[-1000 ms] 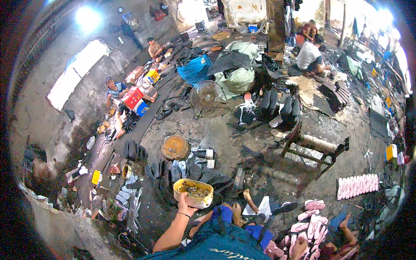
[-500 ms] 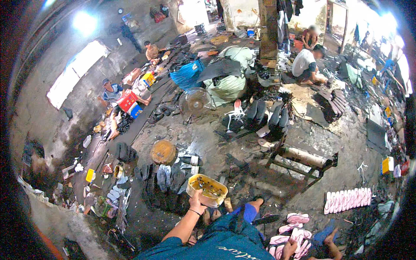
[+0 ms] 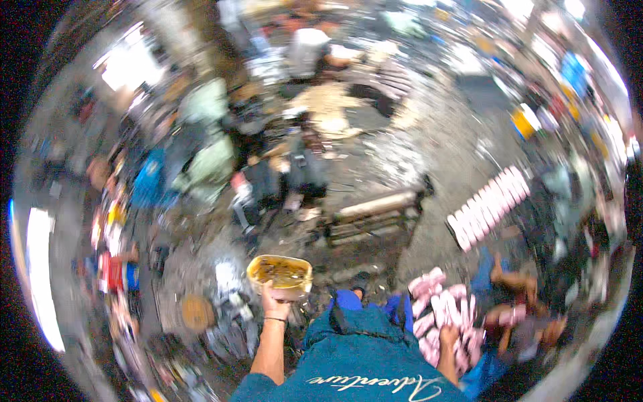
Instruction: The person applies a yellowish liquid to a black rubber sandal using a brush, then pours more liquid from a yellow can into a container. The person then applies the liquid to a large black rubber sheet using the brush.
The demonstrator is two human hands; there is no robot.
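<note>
The tub (image 3: 295,293) lies just beyond the left hand (image 3: 273,305) and touches it, its near wall meeting the grip. Open-topped and roughly oblong with rounded corners, it has a pale outside, a yellow inside and dark specks within. The left hand is partly closed, grasping the tub by that near wall. Well right of the tub, the right hand (image 3: 449,337) is at some pink footwear (image 3: 442,305); blur hides whether it grasps anything.

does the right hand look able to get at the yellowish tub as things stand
Probably yes: the left hand holds the yellowish tub out front, its right side uncovered, and the way across the teal shirt from the right hand looks clear. Blur hides whether that hand holds something.
</note>
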